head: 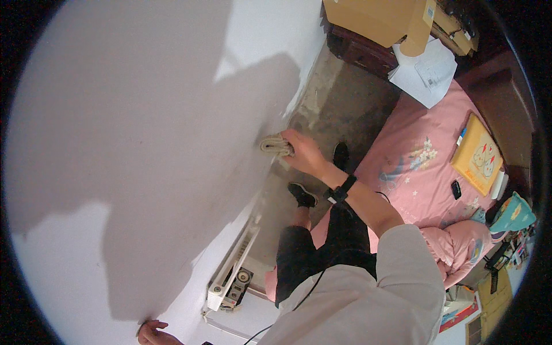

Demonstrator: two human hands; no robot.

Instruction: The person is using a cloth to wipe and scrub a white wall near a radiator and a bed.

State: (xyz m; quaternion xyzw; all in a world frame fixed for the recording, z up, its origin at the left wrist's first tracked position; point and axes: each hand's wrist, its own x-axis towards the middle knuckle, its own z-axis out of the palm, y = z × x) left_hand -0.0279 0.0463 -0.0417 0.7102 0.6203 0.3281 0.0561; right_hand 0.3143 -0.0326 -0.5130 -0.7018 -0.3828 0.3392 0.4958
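Note:
A folded beige cloth [276, 145] is gripped in my right hand [305, 154], which wears a black band at the wrist. The cloth is held at the white wall [172, 142], low down near the floor; whether it presses on the surface I cannot tell. At the lower left, my left hand [153, 333] is at the same wall with its fingers bent. A thin pale edge shows beside those fingers, too small to make out. Large shadows cover much of the wall.
A white radiator-like unit [233, 271] stands along the wall base. To the right is a bed with a pink floral sheet [401, 159], bearing a yellow cushion-like item [478, 155] and a small black device [456, 189]. Papers [424, 73] and a cardboard box [375, 19] lie beyond.

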